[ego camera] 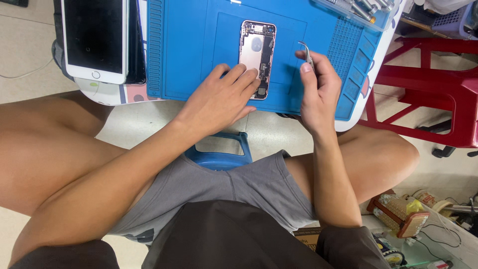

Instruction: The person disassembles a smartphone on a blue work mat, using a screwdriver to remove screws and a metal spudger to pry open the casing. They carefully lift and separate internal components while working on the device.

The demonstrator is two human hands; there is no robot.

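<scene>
A seated person is leaning over a small table [351,122], working on an opened phone [257,57] lying on a blue rubbery mat [194,55] with ridged edges and a gridded tray section. The phone, a slim rounded rectangle with its metal shell and dark inner parts exposed, is sitting near the mat's centre. The left hand [224,97] is lying flat at the phone's 7 o'clock, fingers loosely spread, fingertips pressing the phone's lower left edge. The right hand [317,87], at the phone's 4 o'clock, is pinching thin metal tweezers [307,54] between thumb and forefinger, their tip pointing up and clear of the phone. At 9 o'clock from the mat, a white phone screen [95,37] with a glossy black face is lying face up. A clear plastic tray of metal tools [361,10] is resting at the mat's 1 o'clock corner. A red plastic stool [428,89] is standing at 3 o'clock, and a blue plastic seat [221,152] is showing between the person's knees.
</scene>
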